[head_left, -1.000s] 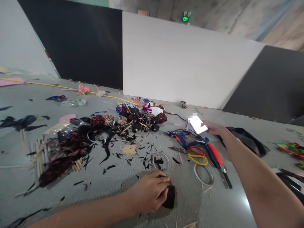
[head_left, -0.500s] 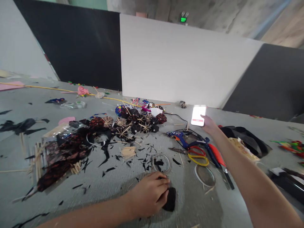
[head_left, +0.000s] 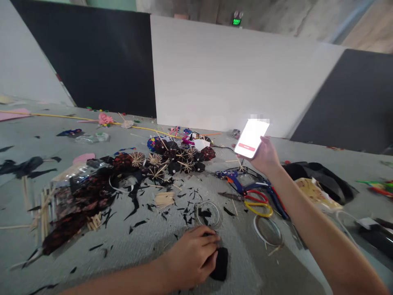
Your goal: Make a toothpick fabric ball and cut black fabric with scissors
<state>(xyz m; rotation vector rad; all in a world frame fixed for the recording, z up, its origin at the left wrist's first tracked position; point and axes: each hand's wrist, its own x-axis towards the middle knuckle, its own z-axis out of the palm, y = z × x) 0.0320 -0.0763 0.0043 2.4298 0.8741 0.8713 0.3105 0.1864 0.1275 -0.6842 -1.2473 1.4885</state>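
A lit phone [head_left: 252, 138] is in my right hand [head_left: 266, 155], tilted, its white screen facing me with a red button near the bottom. My left hand [head_left: 196, 256] is low over the floor with its fingers curled closed. A black piece that looks like cloth [head_left: 220, 265] lies against those fingers, and a dark bit shows between them; what they hold is mostly hidden. Just beyond the knuckles lies a clear tape ring [head_left: 208, 214] with black scraps inside. Scissors with red and yellow handles [head_left: 258, 203] and a blue glue gun [head_left: 231, 179] lie below the phone.
Umbrella-like stick-and-cloth pieces [head_left: 181, 157] are heaped mid-floor. A bundle of short sticks [head_left: 165, 199] lies among black scraps. Left are dark patterned cloth [head_left: 82, 205] and longer sticks [head_left: 46, 213]. A second tape ring [head_left: 267, 230] and yellow packet [head_left: 319, 194] lie right. White panel [head_left: 239, 73] stands behind.
My right hand has brought the phone nearer and turned it, so it looks larger and more tilted. My left hand has stayed nearly in place, beside the black piece.
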